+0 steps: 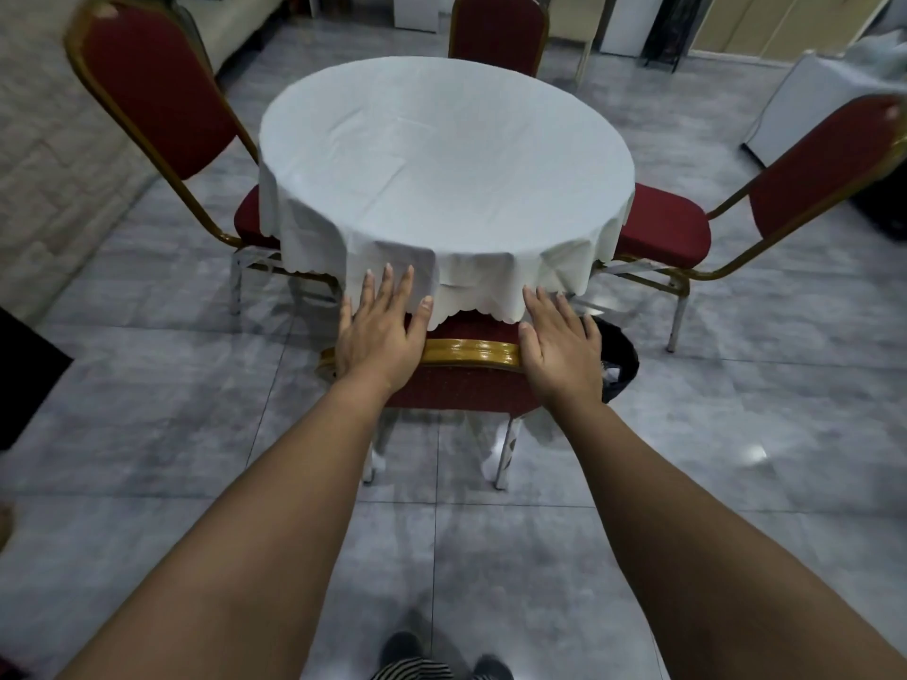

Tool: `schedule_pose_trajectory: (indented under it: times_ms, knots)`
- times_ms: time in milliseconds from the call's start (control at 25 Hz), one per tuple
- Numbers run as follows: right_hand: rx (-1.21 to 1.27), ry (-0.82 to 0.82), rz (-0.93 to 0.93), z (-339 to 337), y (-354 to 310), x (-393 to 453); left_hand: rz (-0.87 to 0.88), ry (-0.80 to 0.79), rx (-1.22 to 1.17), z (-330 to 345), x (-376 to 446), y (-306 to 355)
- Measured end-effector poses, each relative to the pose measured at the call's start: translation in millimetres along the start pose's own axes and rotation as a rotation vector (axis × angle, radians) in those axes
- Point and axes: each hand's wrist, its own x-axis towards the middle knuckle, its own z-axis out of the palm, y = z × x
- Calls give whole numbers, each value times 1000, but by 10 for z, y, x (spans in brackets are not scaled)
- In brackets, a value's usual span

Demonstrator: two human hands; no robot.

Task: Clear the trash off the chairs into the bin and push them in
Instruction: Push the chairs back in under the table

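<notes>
Two hands lie flat and spread on the gold top rail of the near chair (466, 353), gripping nothing: the left hand (378, 331) at its left end, the right hand (559, 343) at its right. The chair's seat sits under the white-clothed tabletop (441, 154). A black bin (621, 358) holding white trash (611, 373) stands just right of it. Three more chairs ring the tabletop.

Bare forearms, striped garment (412, 668), dark shoes (400, 647)

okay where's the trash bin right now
In the head view the black bin stands on the floor at the right, just behind the right hand, beside the near chair and below the table edge.
</notes>
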Motion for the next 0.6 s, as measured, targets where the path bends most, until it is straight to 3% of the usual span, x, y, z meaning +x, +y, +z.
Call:
schedule_pose_trajectory:
  times_ms: [600]
  knots:
    - [16, 7, 8, 66, 34, 327, 7, 12, -23, 76, 314, 7]
